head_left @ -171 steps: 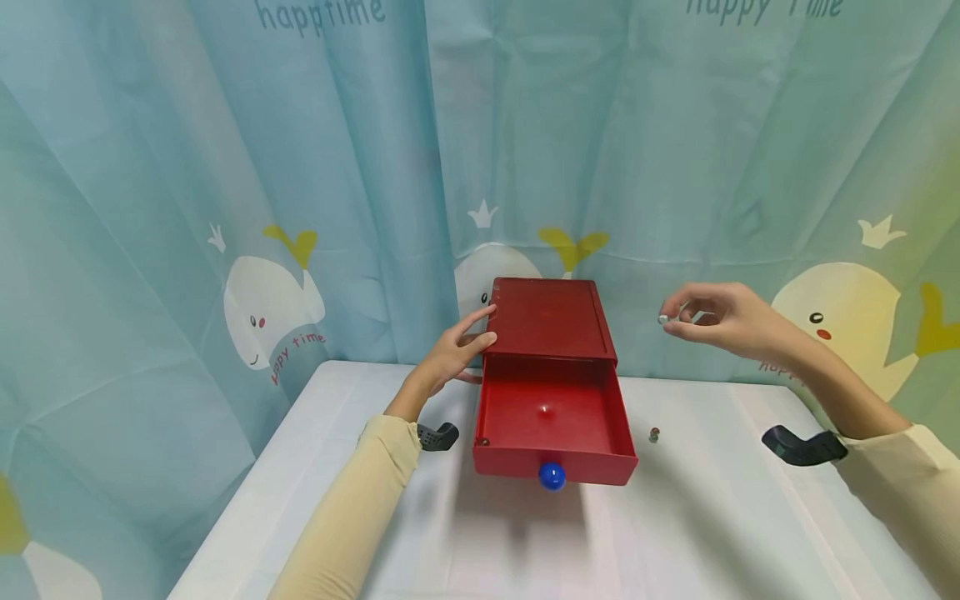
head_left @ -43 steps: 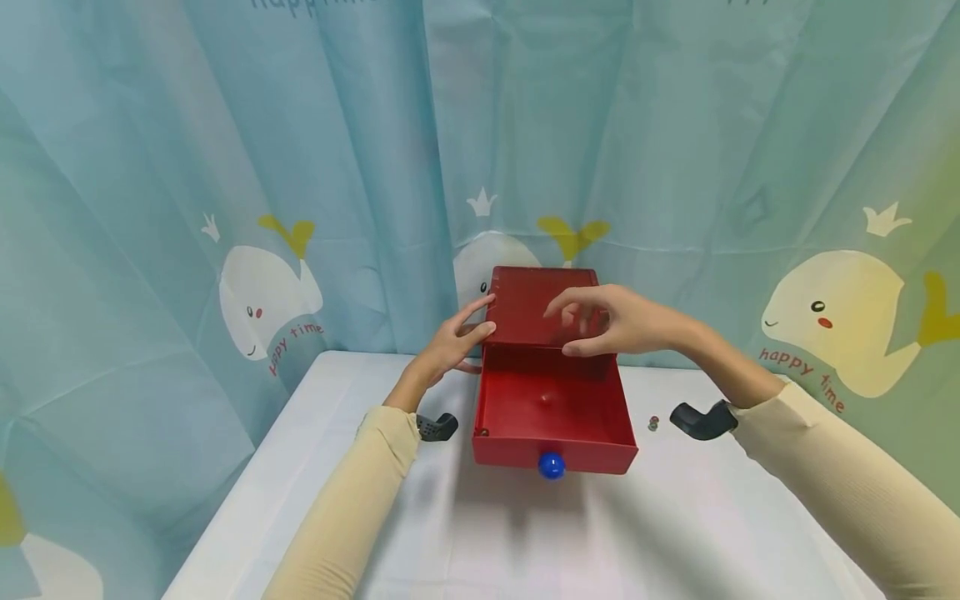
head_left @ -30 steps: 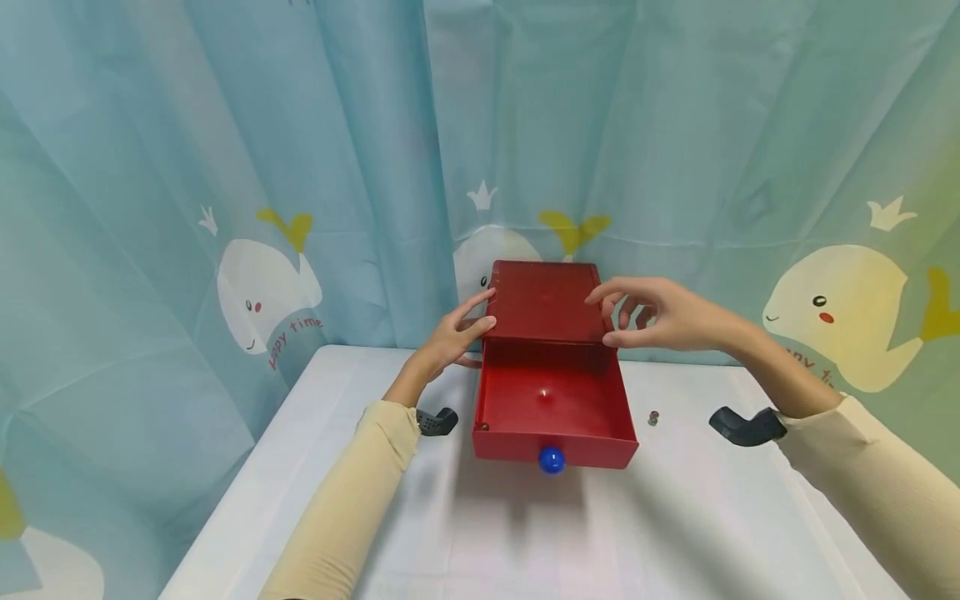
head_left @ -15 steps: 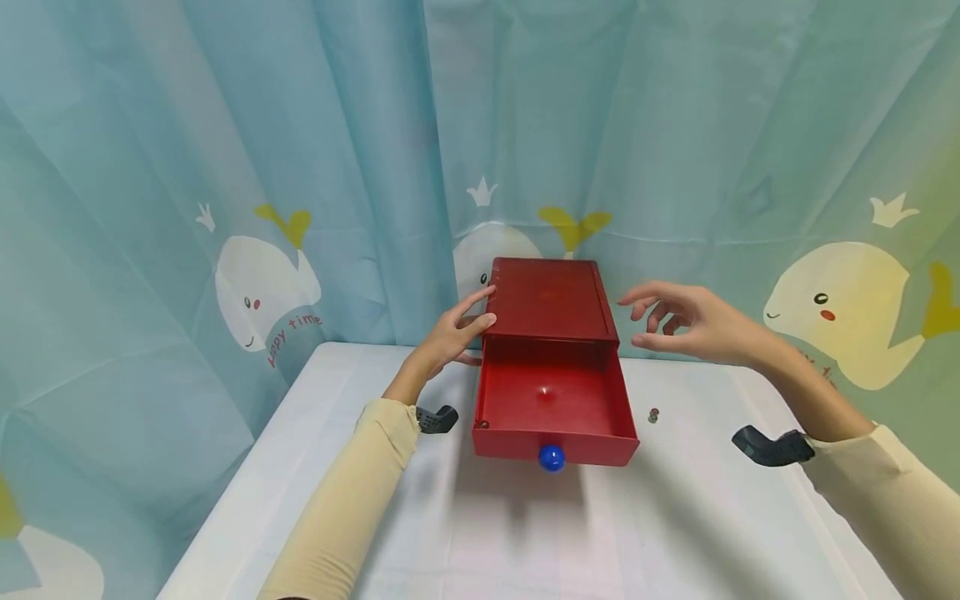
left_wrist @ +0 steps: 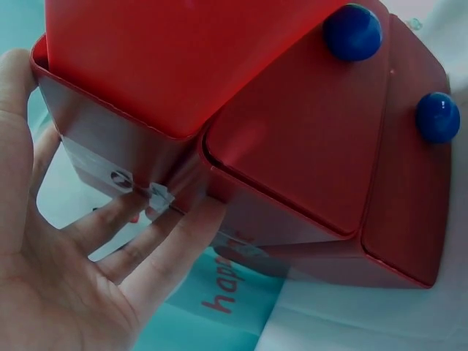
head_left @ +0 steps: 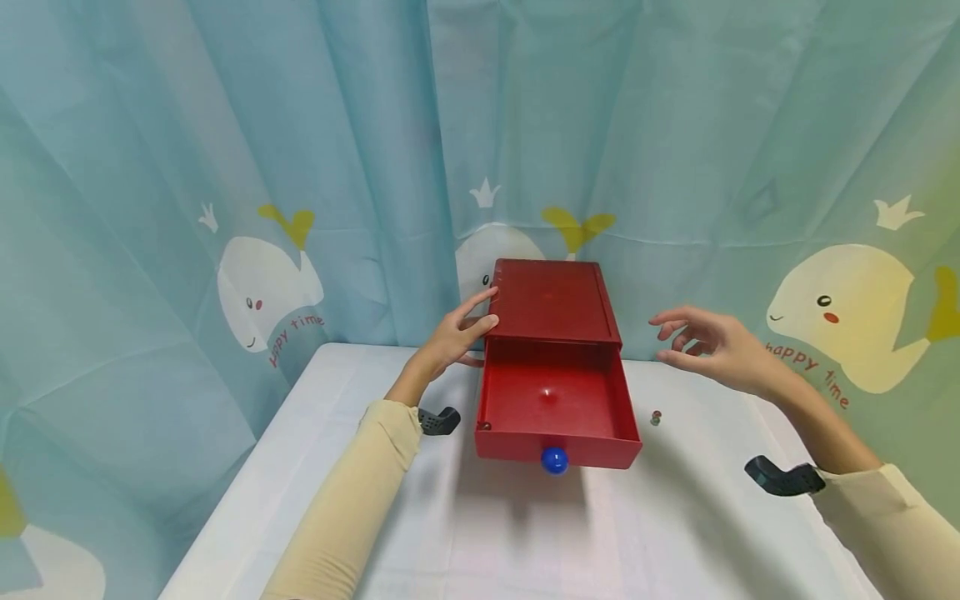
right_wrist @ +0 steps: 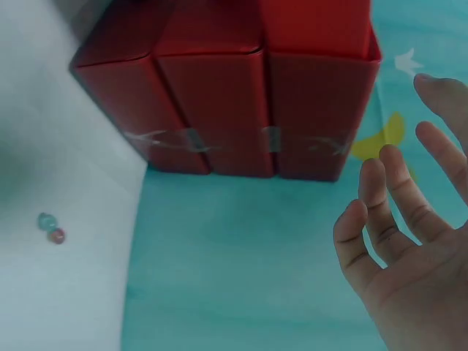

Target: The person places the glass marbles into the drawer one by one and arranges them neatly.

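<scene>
A red drawer unit (head_left: 551, 296) of three stacked drawers stands on the table, its top drawer (head_left: 525, 400) pulled out. A blue ball knob (head_left: 554, 461) sits on that drawer's front. In the drawer's front left corner lies a small brownish marble (head_left: 485, 426). My left hand (head_left: 448, 337) touches the unit's upper left side, thumb and forefinger at the top edge, the other fingers extended along the side in the left wrist view. My right hand (head_left: 708, 342) hovers right of the unit, fingers loosely bent, holding nothing. Two small marbles, one reddish (right_wrist: 56, 235), one greenish (right_wrist: 47, 222), lie together below it.
A white-covered table (head_left: 360, 500) carries everything. Close behind it hangs a blue-green curtain (head_left: 675, 167) printed with whales. Lower drawers with blue knobs (left_wrist: 438, 117) are closed in the left wrist view. The table's left edge runs diagonally beside my left forearm.
Earlier my right hand pinched a small shiny ball; later it was over the unit with no ball visible. Since then it has drawn back right and slightly down. The left hand stays put.
</scene>
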Demonstrator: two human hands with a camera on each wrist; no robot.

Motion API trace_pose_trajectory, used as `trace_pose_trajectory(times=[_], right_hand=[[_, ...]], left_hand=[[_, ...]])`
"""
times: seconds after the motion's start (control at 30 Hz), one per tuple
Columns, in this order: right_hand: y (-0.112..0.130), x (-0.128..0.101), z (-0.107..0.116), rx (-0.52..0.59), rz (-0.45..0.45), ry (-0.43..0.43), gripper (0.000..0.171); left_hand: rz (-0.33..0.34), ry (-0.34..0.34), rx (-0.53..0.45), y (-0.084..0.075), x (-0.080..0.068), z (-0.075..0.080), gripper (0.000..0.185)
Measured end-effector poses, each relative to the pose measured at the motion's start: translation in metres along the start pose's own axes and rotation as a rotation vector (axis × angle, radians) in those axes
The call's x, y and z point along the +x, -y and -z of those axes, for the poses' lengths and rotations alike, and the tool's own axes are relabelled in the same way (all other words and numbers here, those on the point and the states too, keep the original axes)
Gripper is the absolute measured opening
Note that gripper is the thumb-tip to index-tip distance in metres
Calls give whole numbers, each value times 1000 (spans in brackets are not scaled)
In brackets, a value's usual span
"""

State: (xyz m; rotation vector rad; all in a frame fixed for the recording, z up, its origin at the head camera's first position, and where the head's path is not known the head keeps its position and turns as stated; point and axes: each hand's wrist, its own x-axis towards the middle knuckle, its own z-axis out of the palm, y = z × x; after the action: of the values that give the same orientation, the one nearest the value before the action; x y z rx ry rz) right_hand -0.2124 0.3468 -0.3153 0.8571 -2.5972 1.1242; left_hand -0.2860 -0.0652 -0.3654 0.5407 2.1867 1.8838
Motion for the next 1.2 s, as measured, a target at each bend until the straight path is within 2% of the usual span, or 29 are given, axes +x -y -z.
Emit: trace_pose_trajectory(times=[0.23,0.63,0.87,1.2], right_hand=[[-20,-15,-6,4,-81,-31,43],[-60,-36,-22,9,-142,34,39],[-75,-45,-31,2,-224,62,39],[-97,-54,-42,-5,-234,101,44]], left_hand=[[6,-9,7,-2,1,0,60],[2,-12,20,-3,1,1,61],[4,-11,28,-2,0,1,60],[12,-11,30,1,1,-1,62]])
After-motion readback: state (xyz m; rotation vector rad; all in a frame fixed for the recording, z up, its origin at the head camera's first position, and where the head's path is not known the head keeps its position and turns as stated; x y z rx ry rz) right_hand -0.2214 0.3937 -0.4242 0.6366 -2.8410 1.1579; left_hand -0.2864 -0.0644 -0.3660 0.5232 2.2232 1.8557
